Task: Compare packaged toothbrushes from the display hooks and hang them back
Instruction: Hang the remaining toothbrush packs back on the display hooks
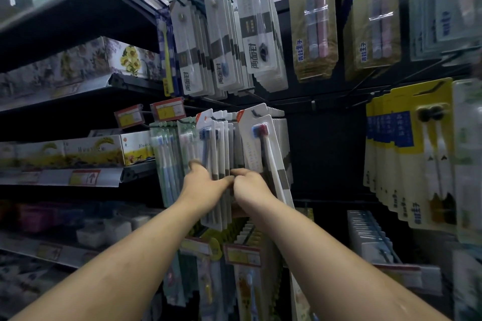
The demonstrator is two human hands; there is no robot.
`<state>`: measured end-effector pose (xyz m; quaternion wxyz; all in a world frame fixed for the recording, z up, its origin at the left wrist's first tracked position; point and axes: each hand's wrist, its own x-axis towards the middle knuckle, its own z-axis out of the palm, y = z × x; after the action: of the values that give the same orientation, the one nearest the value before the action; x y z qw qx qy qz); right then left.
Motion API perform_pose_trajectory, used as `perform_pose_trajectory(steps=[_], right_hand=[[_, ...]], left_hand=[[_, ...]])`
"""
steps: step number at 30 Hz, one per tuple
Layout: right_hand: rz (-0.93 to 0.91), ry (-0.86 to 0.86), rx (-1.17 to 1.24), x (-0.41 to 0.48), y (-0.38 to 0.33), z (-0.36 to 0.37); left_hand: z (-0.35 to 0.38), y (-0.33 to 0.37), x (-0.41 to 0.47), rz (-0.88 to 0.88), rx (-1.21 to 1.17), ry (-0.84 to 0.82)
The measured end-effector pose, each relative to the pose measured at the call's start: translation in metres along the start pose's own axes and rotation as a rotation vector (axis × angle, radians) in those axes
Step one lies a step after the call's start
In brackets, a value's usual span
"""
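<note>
Several white packs of toothbrushes hang in tight rows on the middle hooks. My left hand (206, 185) grips the lower part of the packs with blue-headed brushes (211, 148), thumb up at the left. My right hand (249, 184) holds the lower edge of the front pack with a red-and-blue brush head and white handle (263, 154). The two hands touch at the fingertips between the rows. Which single pack each finger pinches is hidden behind the hands.
More toothbrush packs hang above (224, 41), at the upper right (313, 21), and yellow-and-blue ones at the right (407, 159). Price tags (168, 110) stick out on hook ends. Shelves with boxes (78, 151) run along the left. Lower hooks hold further packs (242, 255).
</note>
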<state>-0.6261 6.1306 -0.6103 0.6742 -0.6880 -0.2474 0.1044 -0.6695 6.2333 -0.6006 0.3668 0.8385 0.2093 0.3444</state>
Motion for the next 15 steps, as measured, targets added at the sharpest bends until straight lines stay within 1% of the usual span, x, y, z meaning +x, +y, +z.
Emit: perform_pose_trajectory(steps=[2,5,8,13,15], right_hand=[[-0.017,0.024,-0.011,-0.003,-0.005,-0.001],[-0.045,0.011,-0.017,-0.007,-0.012,-0.005],[-0.082,0.007,-0.074,-0.007,-0.015,-0.005],[-0.109,-0.007,-0.15,-0.008,-0.016,-0.002],[-0.107,-0.028,-0.162,-0.009,-0.017,-0.001]], left_hand=[[0.003,0.004,0.0,-0.002,0.012,0.026],[0.007,0.01,-0.002,-0.023,0.025,0.042],[0.012,0.016,-0.004,-0.049,0.056,0.056],[0.013,0.02,-0.007,-0.07,0.067,0.14],[0.01,0.02,-0.006,-0.072,0.11,0.166]])
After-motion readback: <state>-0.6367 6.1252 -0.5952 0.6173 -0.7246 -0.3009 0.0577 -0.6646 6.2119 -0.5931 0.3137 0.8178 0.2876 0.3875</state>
